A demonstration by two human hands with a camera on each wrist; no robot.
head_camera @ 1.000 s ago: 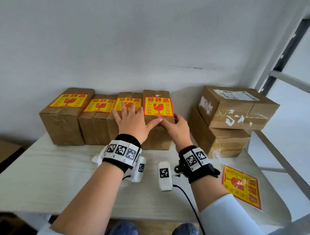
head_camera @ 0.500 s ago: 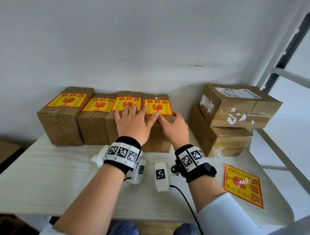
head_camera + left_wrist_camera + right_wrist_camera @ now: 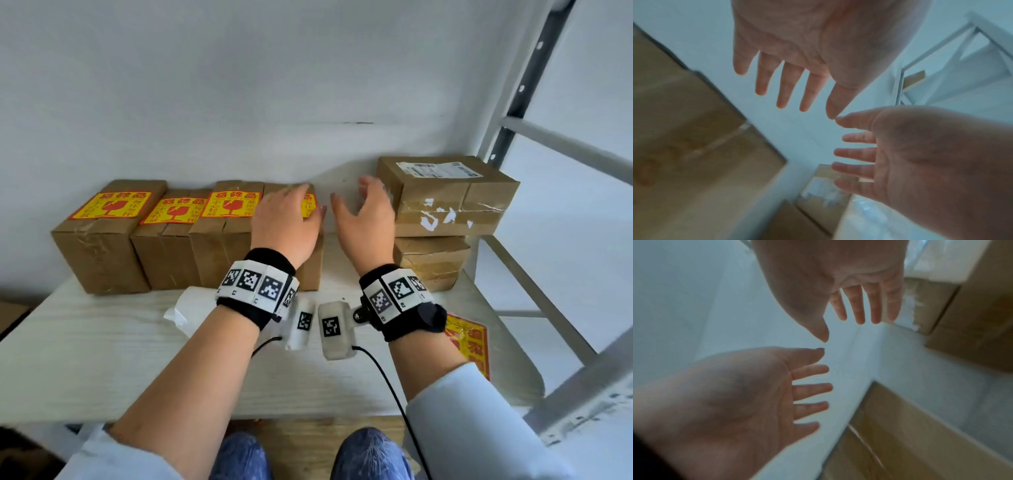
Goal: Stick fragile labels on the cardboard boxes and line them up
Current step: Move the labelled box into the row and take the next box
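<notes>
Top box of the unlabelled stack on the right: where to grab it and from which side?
Likely a two-hand clamp on the short end faces of the top box, coming from the front. It lies flat and wide on the lower box, too broad for one hand. The right hand is open beside its left end; the left hand is open too.

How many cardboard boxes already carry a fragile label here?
4, side by side in the row along the wall: leftmost box, second box, third box, and fourth box, its label mostly hidden under the left hand.
</notes>
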